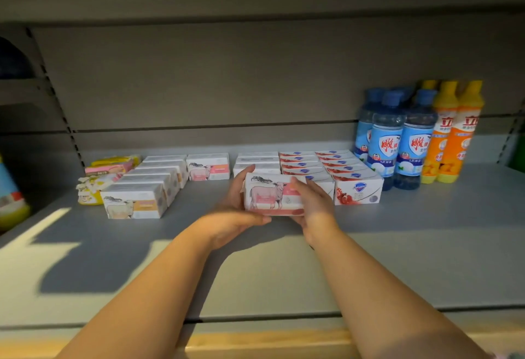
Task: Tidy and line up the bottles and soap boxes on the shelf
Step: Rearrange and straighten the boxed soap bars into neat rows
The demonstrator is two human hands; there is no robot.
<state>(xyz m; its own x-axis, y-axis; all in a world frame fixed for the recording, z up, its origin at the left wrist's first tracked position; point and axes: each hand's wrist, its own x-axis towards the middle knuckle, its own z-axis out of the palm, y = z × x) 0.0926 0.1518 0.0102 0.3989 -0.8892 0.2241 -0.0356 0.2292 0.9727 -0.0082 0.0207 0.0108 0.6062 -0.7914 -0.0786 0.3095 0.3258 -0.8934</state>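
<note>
Head view: both hands, left hand (238, 211) and right hand (314, 202), grip a pink soap box (270, 195), arms outstretched.

Back panel: grey metal sheet (199, 74), a dark horizontal seam running low across it.
Upright: slotted post (54, 94) at the left.
Shelf: grey (426, 245), bright sunlit patches and hard-edged shadows front left.
Front edge: pale wood-coloured strip (255, 341).

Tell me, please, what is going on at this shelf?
A person holds a pink soap box between the left hand and right hand, at the front of a row of similar boxes on the shelf. Orange-labelled boxes stand lined up to the left, red boxes to the right, then blue bottles and orange bottles.
</note>
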